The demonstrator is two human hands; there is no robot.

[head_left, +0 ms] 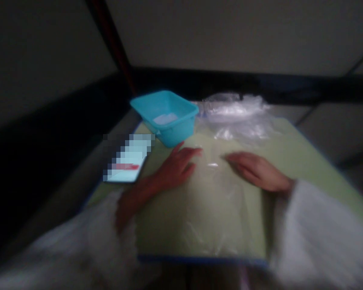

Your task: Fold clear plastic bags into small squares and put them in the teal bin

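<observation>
A clear plastic bag point(216, 209) lies flat on the yellow-green tabletop in front of me. My left hand point(180, 167) is at its upper left side, fingers apart and reaching over the edge of the plastic. On the other side, my right hand point(256, 169) rests along the bag's upper right edge, its fingers stretched out and close together. The right fingertips are blurred, and I see nothing gripped in either hand.
Behind my left hand stands a turquoise plastic basket point(181, 131) with something whitish inside. A heap of clear plastic bags point(238, 114) lies at the back. On the left is a lit phone or tablet point(128, 161), its screen partly pixelated. Blue trim edges the table.
</observation>
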